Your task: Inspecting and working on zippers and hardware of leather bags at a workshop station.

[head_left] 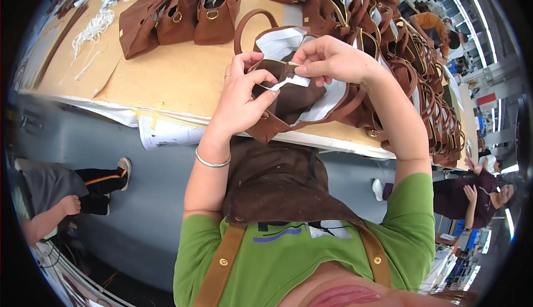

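Observation:
A brown handbag [265, 128] stands at the table's front edge before me, its top open and pale lining showing. My left hand [240, 93] is at its left side, thumb and forefinger closed on a thin white strip [279, 85] at the bag's mouth. My right hand [336, 60] reaches over from the right and pinches the end of a gold-toothed zipper [288, 63]. The strip's wider white end lies just below the right fingertips. Fingers partly hide the zipper end, and the bag's inside is dark.
The tan-topped table [183, 82] carries several brown bags [216, 21] at the back left and crowded rows of bags [383, 46] on the right. A tangle of white cord [95, 29] lies at the far left. Other people are beyond the table and at both sides.

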The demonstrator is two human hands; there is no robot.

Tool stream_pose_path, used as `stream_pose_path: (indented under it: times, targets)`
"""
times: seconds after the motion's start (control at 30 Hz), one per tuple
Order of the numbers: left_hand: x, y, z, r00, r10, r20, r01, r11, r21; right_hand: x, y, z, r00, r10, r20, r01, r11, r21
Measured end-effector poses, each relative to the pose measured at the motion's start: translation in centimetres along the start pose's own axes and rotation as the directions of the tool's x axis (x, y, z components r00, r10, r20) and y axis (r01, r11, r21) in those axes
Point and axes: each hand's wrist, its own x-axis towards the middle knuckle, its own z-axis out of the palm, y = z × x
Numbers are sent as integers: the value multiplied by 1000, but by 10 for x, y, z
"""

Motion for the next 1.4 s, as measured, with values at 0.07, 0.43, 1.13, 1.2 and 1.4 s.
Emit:
stream_pose_path:
  times: [0.07, 0.43, 1.13, 1.2, 1.4]
  targets:
    - [-2, 2, 3, 998, 45, -42, -45, 999, 16, -1, 3, 1, 1000, -5, -19, 6, 999, 37]
    - [-36, 25, 3, 961, 265, 80, -274, 868, 414, -2, 10, 6, 999, -37, 12, 37, 998, -49]
    - [-19, 1, -4, 950, 305, -60, -275, 914, 298, 15, -5, 19, 997, 71, 0, -65, 920, -385]
    - [-17, 2, -4, 954, 295, -57, -265, 916, 302, 16, 4, 16, 999, 27, 41, -10, 924, -382]
    - [-16, 4, -4, 971, 237, -33, -215, 924, 315, 17, 4, 14, 989, -63, 131, 110, 911, -398]
